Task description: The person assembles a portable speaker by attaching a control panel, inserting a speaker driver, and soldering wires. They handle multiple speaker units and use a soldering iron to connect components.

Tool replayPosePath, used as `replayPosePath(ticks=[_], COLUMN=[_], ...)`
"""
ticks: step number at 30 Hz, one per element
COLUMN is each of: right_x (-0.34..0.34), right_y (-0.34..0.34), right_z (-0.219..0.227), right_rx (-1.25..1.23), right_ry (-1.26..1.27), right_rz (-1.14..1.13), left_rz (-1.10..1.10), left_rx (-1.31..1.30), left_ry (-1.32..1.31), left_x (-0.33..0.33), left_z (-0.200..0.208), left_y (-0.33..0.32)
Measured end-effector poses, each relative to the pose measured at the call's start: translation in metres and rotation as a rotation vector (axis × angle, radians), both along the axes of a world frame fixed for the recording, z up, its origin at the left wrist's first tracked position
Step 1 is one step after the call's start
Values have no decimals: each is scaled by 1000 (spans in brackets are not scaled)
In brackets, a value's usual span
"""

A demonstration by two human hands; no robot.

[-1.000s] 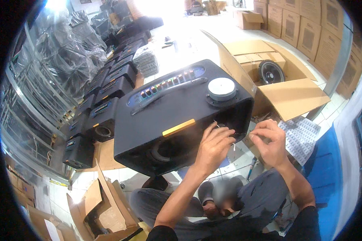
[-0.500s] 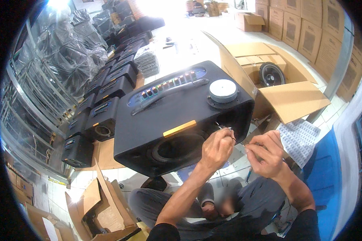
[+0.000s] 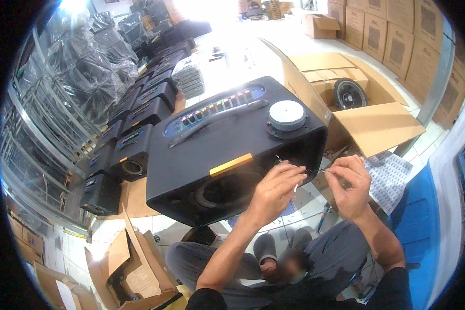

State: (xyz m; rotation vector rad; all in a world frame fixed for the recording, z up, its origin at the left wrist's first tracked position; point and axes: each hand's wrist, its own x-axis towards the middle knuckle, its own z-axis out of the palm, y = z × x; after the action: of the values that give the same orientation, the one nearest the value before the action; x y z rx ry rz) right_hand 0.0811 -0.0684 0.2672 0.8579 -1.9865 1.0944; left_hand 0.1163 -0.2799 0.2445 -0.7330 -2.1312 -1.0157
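Note:
A black speaker cabinet (image 3: 191, 160) lies in front of me, with a control strip of coloured knobs (image 3: 219, 108) and a handle on top. A round, pale-topped tweeter driver (image 3: 287, 114) rests face down near its right end. At the cabinet's right front, beside a dark opening, my left hand (image 3: 278, 190) is closed on what looks like a thin wire; a bright tip shows above its fingers. To its right, my right hand (image 3: 351, 187) pinches a small thin thing between thumb and forefinger, too small to name. The two hands are close but apart.
An open carton (image 3: 380, 129) holding a woofer (image 3: 350, 94) stands at the right. Rows of similar black cabinets (image 3: 152, 111) run along the left. A printed sheet (image 3: 390, 178) lies by a blue surface (image 3: 416, 212). Another open carton (image 3: 139, 274) stands at lower left.
My left hand has turned, its fingers straighter and a small white bit showing beside them. My right hand has risen slightly, its thumb and forefinger pinching higher.

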Motion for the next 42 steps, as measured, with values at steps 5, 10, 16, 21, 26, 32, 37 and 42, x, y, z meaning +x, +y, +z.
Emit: replayPosePath(ticks=[5,10,16,21,26,32,37,42], right_x=[2,8,12,16,15,20,15,7], right_y=[0,2,1,0,3,4,5,12], right_z=[3,6,7,6,5,2,2,2], right_rx=[1,56,157,209,236,333,221,162], right_ry=[17,28,217,303,360,458,352,271], right_rz=[27,95,145,123,102,95,41,4], left_rz=[81,31,162,267,338,432,274,129], left_rx=[-524,-213,-232,-206,-265,-147,7,91], left_ry=[183,226,250,335,344,317,7,-82], left_x=[-4,-19,-23,-25,-24,-31,-22,-7], left_z=[-1,-9,-7,2,0,-1,12,20], left_y=[0,6,14,21,22,33,28,1])
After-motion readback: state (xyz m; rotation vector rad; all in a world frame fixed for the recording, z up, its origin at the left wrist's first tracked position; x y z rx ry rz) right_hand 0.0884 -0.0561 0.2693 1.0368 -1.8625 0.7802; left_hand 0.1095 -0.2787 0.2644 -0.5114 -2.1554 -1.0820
